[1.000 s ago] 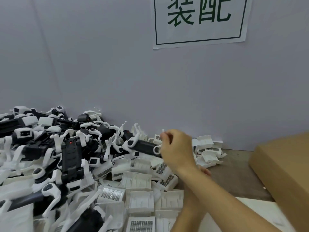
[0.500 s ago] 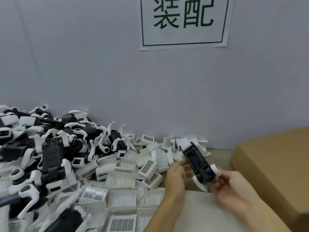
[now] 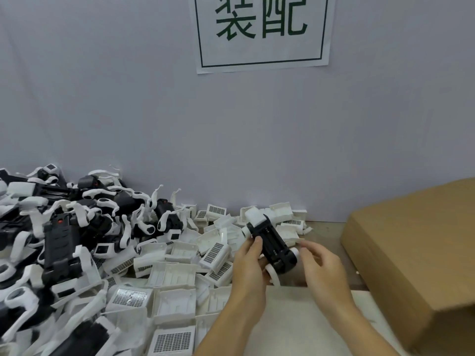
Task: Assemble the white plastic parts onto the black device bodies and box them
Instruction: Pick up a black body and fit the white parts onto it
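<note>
I've got one black device body point(image 3: 272, 246) clasped in my left hand point(image 3: 248, 273), right hand point(image 3: 322, 268) pinching its end; heaps of white parts point(image 3: 177, 273) remain, cardboard box point(image 3: 416, 253) awaits.

Both arms are showing bare all the way down to the frame edge, no sleeves coming into view. The left hand point(image 3: 250, 272) and right hand point(image 3: 325, 272) aren't wearing gloves, rings or a watch. The fingers point(image 3: 257, 244) are looking plain, with short nails.
</note>
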The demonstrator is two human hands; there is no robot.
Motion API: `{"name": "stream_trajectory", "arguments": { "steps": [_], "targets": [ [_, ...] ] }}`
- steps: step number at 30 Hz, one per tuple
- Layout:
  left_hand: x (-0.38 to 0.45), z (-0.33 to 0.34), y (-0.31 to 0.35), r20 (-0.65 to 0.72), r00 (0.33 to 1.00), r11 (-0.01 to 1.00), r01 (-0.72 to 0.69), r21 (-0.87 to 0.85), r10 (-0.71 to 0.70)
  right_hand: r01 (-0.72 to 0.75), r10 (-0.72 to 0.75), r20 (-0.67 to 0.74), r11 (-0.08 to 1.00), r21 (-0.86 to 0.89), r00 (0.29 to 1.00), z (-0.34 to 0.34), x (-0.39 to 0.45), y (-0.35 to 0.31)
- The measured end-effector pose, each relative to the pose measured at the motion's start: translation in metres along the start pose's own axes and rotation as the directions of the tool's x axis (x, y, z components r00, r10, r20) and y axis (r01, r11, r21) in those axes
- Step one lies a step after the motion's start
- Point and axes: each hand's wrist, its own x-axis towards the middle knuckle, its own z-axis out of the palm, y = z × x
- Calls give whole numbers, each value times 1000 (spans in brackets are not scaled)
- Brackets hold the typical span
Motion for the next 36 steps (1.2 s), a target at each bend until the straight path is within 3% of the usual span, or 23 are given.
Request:
{"name": "stream_trajectory", "arguments": {
  "steps": [2,5,11,18,23,28,31,33,36],
  "targets": [
    [0,-1,0,-28,999,999,-32,-21,31,117,-113,139,993,-14,984,2,-4,-2],
    [1,-2,-2,-37,997,997,-67,-36,65,195,-142,295,968,-159,945,12,-12,1],
    [-1,0,-7,80,988,989,-139,46,136,230,-200,189,961,-155,961,12,-14,-2],
    [-1,0,-9,148,962,952,-253,174,229,211,-192,188,974,-85,963,7,-11,-2],
    [1,-2,-12,149,935,893,-352,281,322,167,-152,314,986,-21,937,11,-12,0],
    [3,-5,-15,204,904,770,-427,475,375,66,-122,322,982,178,939,0,-3,4],
    [-1,-6,-17,349,859,592,-511,623,374,-18,-87,304,945,326,949,-4,2,7],
    [-4,-4,-20,450,825,483,-565,669,342,-49,-23,206,939,340,978,-1,5,8],
    [-5,-3,-21,476,814,390,-578,717,332,-43,18,75,940,340,997,1,11,12]
  ]
}}
